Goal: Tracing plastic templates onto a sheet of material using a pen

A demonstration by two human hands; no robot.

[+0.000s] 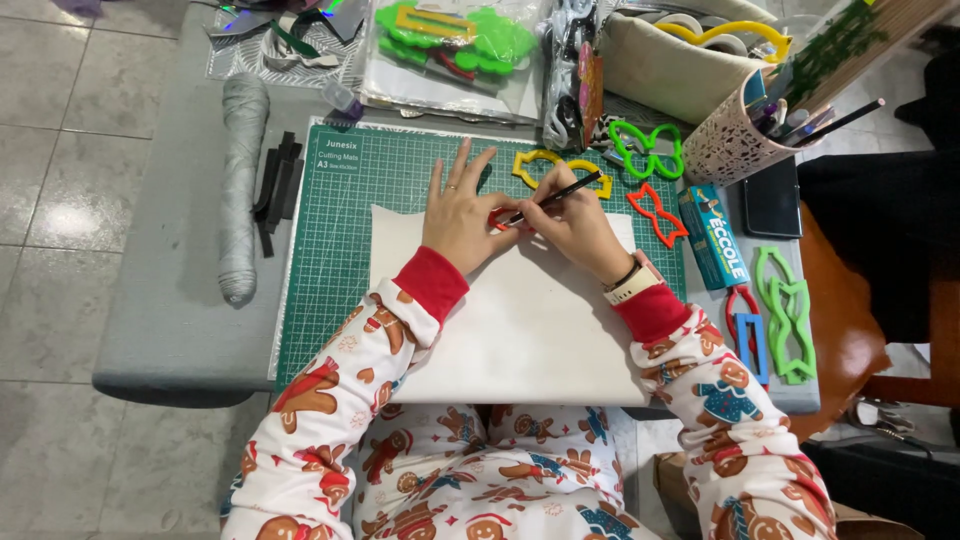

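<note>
Hiding a red template (503, 217) (mostly covered), both hands (520, 215) trace with a pencil (560, 193).

head cam, steep look-down, close over green cutting mat (340, 250)

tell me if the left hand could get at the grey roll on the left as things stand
Probably yes: the left hand lies flat on the white sheet, and only flat mat lies between it and the grey roll.
</note>
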